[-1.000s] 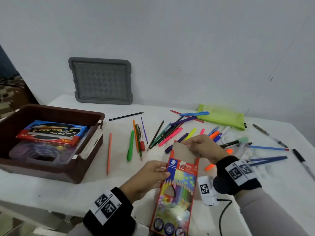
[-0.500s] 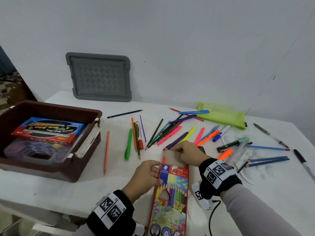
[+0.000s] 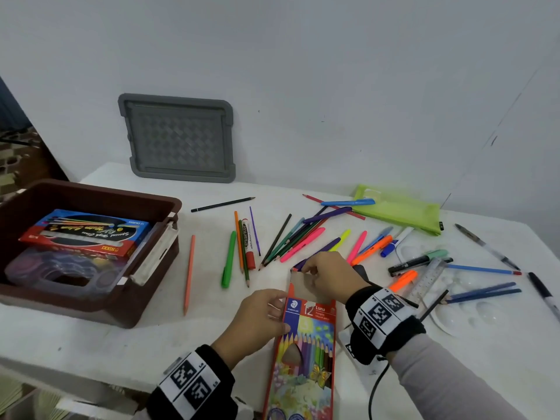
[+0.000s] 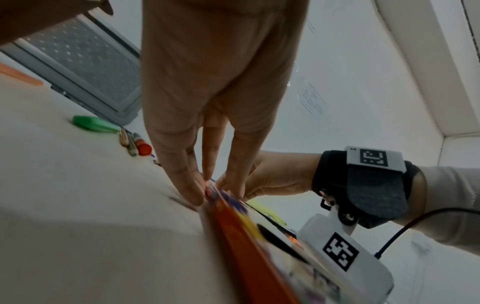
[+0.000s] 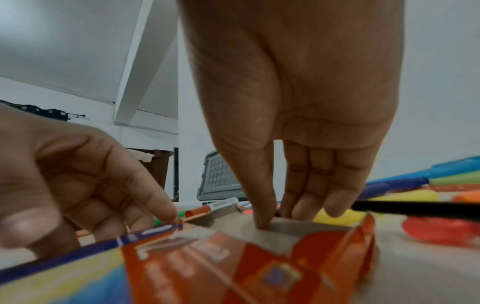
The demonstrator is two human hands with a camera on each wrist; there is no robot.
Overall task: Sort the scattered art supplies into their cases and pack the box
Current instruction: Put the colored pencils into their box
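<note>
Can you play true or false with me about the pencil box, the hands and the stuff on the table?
1. The left hand holds the side of the pencil box. True.
2. The pencil box's top flap is closed. False: it is open, and the right hand has its grip on the flap.
3. The green pouch lies inside the brown bin. False: it lies on the table near the wall.
4. The grey lid leans against the wall. True.
5. A peach pencil lies beside the brown bin. True.
</note>
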